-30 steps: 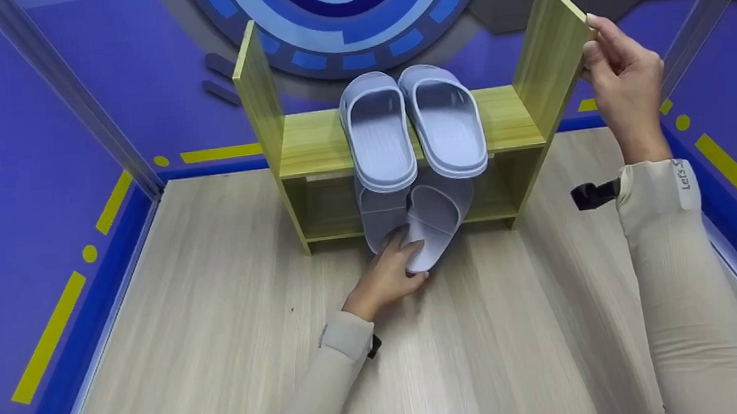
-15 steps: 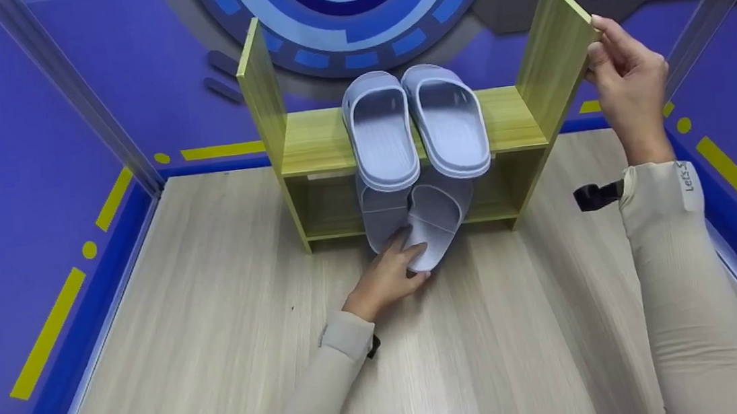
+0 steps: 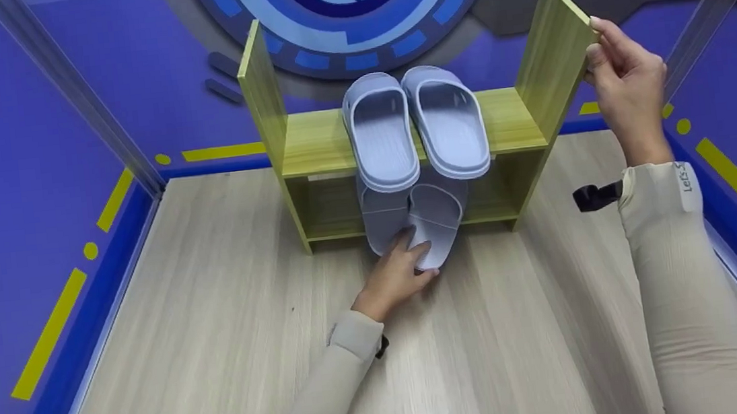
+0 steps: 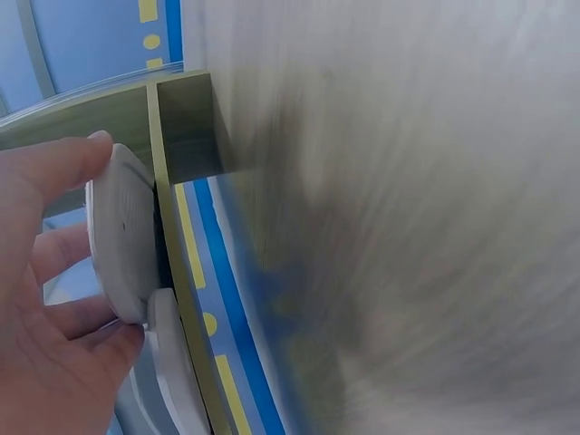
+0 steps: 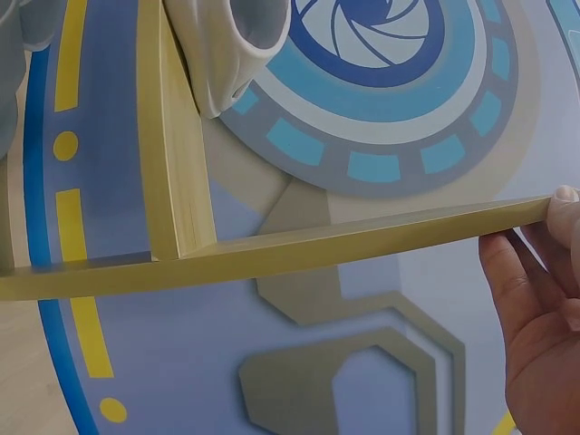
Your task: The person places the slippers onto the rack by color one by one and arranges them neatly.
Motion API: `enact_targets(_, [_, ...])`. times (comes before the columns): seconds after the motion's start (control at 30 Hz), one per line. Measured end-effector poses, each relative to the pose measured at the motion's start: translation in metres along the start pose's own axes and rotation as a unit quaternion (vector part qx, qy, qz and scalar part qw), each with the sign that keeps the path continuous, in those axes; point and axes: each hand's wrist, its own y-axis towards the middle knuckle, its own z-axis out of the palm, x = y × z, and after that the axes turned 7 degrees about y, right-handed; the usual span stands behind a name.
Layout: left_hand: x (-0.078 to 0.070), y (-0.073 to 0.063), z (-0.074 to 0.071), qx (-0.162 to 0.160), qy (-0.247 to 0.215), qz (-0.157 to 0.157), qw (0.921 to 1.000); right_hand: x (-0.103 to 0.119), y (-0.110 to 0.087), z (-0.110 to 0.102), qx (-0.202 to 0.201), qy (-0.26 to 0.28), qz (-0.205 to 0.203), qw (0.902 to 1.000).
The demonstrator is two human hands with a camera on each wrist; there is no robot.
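Note:
My left hand (image 3: 397, 275) grips the heel end of a grey slide slipper (image 3: 437, 231) on the lower shelf, thumb on one side and fingers on the other. In the left wrist view that slipper's sole (image 4: 127, 236) shows between thumb and fingers. Its mate (image 3: 385, 222) lies to its left, partly behind my fingers. Both toe ends are hidden under the upper pair. My right hand (image 3: 630, 84) pinches the top front corner of the right side panel (image 3: 560, 56) of a small wooden shoe rack (image 3: 315, 141); the right wrist view shows the thumb and fingers (image 5: 512, 281) on the panel's edge.
Another pair of grey slippers, one left (image 3: 384, 141) and one right (image 3: 450, 131), stands side by side on the upper shelf, heels over its front edge. Blue printed walls (image 3: 147, 86) enclose the back and sides. The rack stands on a pale wood-grain surface (image 3: 217, 316).
My left hand has shifted slightly right, turning the gripped slipper's heel rightward so it lies straighter beside its mate. My right hand keeps its hold on the side panel.

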Motion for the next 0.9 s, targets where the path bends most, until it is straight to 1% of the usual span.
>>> enact_targets(0.13, [-0.004, 0.003, 0.001, -0.002, 0.005, -0.003, 1.0000, -0.002, 0.000, -0.001, -0.001, -0.007, 0.003, 1.0000])
enact_targets(0.23, [-0.008, 0.005, 0.002, 0.000, 0.007, -0.014, 0.9999, -0.001, -0.001, -0.001, 0.002, -0.014, 0.001, 0.9999])
enact_targets(0.37, [-0.014, 0.008, 0.005, 0.001, 0.020, -0.025, 0.9995, 0.000, -0.002, -0.001, 0.005, -0.019, -0.002, 0.9998])
enact_targets(0.53, [-0.021, 0.011, 0.012, -0.002, 0.030, -0.041, 0.9987, -0.001, -0.002, -0.001, 0.002, -0.016, -0.001, 0.9999])
enact_targets(0.7, [-0.025, 0.014, 0.020, -0.024, 0.041, -0.052, 0.9975, -0.001, -0.002, 0.000, 0.000, -0.023, -0.006, 0.9997])
enact_targets(0.9, [-0.029, 0.016, 0.027, -0.049, 0.068, -0.053, 0.9951, 0.001, -0.003, 0.000, 0.003, -0.027, -0.009, 0.9996])
